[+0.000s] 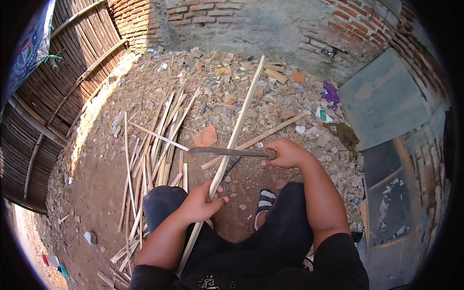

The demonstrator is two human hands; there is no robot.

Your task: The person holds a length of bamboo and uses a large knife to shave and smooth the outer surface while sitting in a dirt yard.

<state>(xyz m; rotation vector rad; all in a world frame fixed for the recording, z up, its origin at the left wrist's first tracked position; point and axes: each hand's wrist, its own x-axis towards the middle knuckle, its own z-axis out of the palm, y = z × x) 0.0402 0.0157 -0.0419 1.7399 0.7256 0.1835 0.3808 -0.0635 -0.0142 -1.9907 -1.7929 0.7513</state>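
A long, pale wooden strip (248, 101) slants up and away from my lap. My left hand (197, 205) grips its lower part, fingers curled behind it and thumb stretched to the right. In my right hand (286, 153) is a machete (212, 152), its dark blade pointing left and lying across the strip above the left hand. Most of the machete's handle is hidden in my fist. To the left, several thin wooden strips (159, 140) lie in a loose pile on the dirt.
Rubble and litter cover the ground toward a brick wall (232, 24). A loose brick (205, 137) and another wooden strip (278, 129) lie ahead. Bamboo panelling (77, 53) stands left; grey boards (386, 96) lean at right. My sandalled foot (264, 203) is between my knees.
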